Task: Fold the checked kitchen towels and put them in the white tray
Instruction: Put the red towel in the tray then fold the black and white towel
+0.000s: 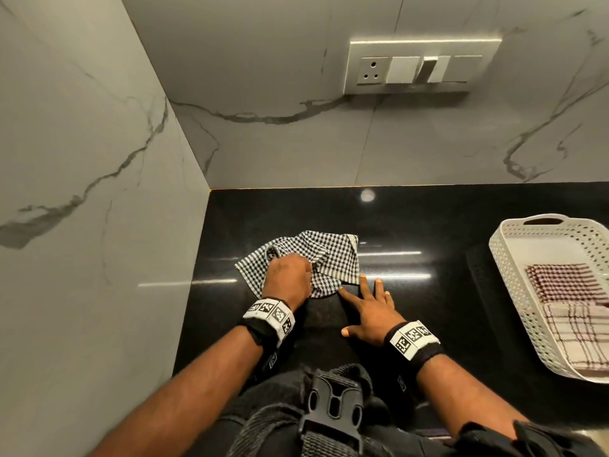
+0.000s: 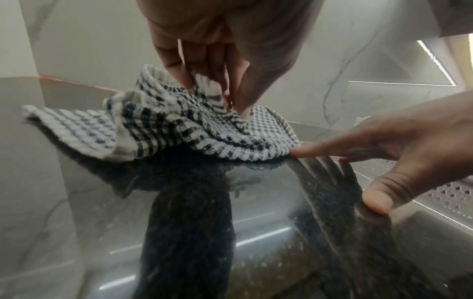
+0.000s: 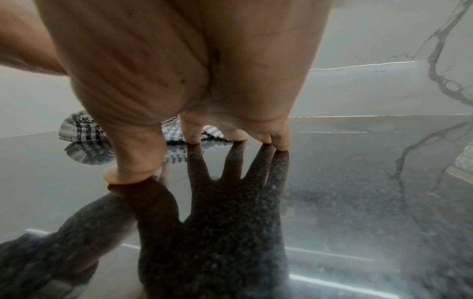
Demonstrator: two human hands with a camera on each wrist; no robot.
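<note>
A black-and-white checked towel point(image 1: 333, 255) point(image 2: 179, 129) point(image 3: 82, 127) lies crumpled on the black counter point(image 1: 428, 308). My left hand point(image 1: 288, 275) point(image 2: 217, 85) sits on top of it and pinches a bunch of the cloth between fingers and thumb. My right hand point(image 1: 365, 306) point(image 3: 204, 139) lies flat on the counter just right of the towel, fingers spread and straight, the index fingertip point(image 2: 297, 152) touching the towel's near edge. At the right stands the white perforated tray point(image 1: 507, 258), holding two folded checked towels, one brown point(image 1: 566, 282) and one pale point(image 1: 583, 338).
Marble walls close the corner on the left and at the back. A socket and switch panel point(image 1: 421, 65) is on the back wall. The glossy counter reflects my hands. A black chest strap with a buckle point(image 1: 329, 413) hangs at the bottom of the head view.
</note>
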